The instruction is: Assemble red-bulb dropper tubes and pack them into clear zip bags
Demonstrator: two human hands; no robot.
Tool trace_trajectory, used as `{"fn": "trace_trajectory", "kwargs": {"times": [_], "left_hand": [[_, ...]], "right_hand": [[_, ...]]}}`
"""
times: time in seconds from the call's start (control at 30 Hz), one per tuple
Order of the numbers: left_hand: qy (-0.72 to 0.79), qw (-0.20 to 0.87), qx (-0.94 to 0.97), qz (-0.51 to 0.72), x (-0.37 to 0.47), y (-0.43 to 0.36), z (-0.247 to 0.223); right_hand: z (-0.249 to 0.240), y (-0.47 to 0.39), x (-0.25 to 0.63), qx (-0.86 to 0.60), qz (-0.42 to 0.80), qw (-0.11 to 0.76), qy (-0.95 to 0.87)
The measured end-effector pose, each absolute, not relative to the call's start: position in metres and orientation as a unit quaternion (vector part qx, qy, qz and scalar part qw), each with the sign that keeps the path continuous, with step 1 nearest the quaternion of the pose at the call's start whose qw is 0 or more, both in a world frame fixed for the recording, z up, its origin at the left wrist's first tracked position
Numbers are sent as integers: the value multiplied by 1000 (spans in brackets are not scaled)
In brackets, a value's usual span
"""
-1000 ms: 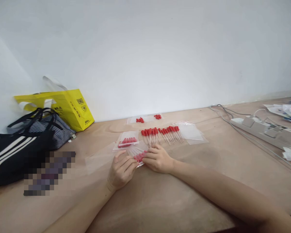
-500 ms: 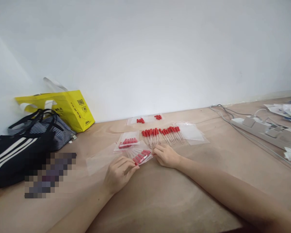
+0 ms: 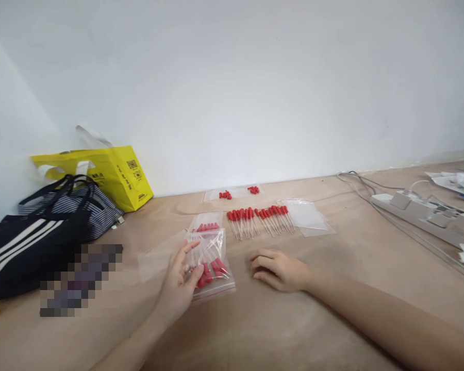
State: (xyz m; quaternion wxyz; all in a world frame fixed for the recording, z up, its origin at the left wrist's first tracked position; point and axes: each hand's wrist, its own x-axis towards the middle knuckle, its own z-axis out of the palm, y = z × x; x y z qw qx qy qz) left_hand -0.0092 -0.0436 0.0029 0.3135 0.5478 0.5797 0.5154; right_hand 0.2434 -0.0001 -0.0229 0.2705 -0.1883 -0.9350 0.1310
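Observation:
My left hand (image 3: 180, 281) has its thumb over a clear zip bag (image 3: 216, 289) and its fingers at the bag's left edge. Inside that bag lie several red-topped droppers (image 3: 218, 267), tops towards me. My right hand (image 3: 278, 270) rests to the right of the bag, touching nothing but the table; its fingers are loosely bent and apart. Just behind the held bag, another clear bag (image 3: 206, 220) with red tops shows in part. Two groups of loose droppers, a left one (image 3: 242, 221) and a right one (image 3: 272, 219), lie beyond my right hand.
Flat clear bags (image 3: 309, 217) lie right of the droppers. Near the wall is a bag with small red pieces (image 3: 232, 192). A power strip (image 3: 425, 211) with cables stands at right. Yellow (image 3: 129, 178) and black (image 3: 34, 247) bags are at left, beside a blurred item (image 3: 81, 281).
The dropper bag has come nearer and turned, so its zip edge now faces me. My right hand has let go of it and moved right and nearer. The view has shifted slightly.

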Motion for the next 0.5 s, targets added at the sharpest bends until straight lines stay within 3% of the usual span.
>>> {"fn": "trace_trajectory", "kwargs": {"times": [0.13, 0.3, 0.5], "left_hand": [[593, 362, 554, 458, -27, -9, 29], [648, 329, 546, 417, -20, 68, 40], [714, 201, 582, 335, -18, 122, 20]], "right_hand": [[-28, 10, 261, -234, 126, 294, -918], [-28, 17, 256, -242, 68, 315, -915], [-27, 16, 256, -271, 58, 313, -908]]}}
